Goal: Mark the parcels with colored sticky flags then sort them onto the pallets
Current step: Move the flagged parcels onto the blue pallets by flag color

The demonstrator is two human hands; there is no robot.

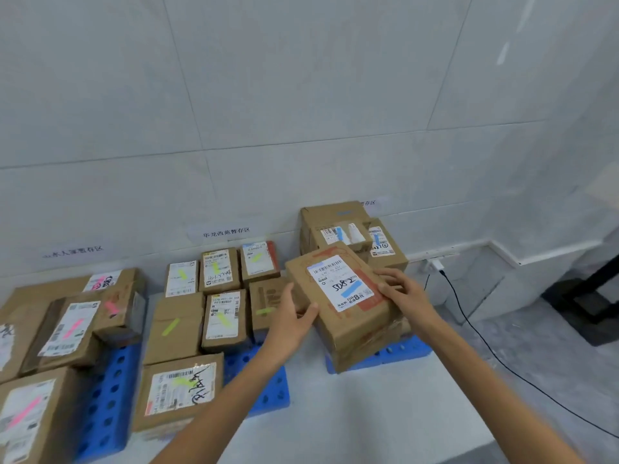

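Observation:
I hold a brown cardboard parcel [348, 316] with a white label and a blue sticky flag [354, 287], tilted, its lower end on or just above the right blue pallet [407, 353]. My left hand [294, 313] grips its left edge and my right hand [402, 291] grips its right edge. Behind it two parcels with blue flags [338, 226] stand stacked against the wall. The middle pallet [268, 393] carries several parcels with yellow-green flags [174, 333]. The left pallet [107, 396] carries parcels with pink flags [63, 333].
Paper signs [227, 232] with printed names hang on the tiled wall above each pallet. A black cable [485, 343] runs from a wall plug [435, 264] across the floor at right. A dark furniture base [589, 306] stands at far right.

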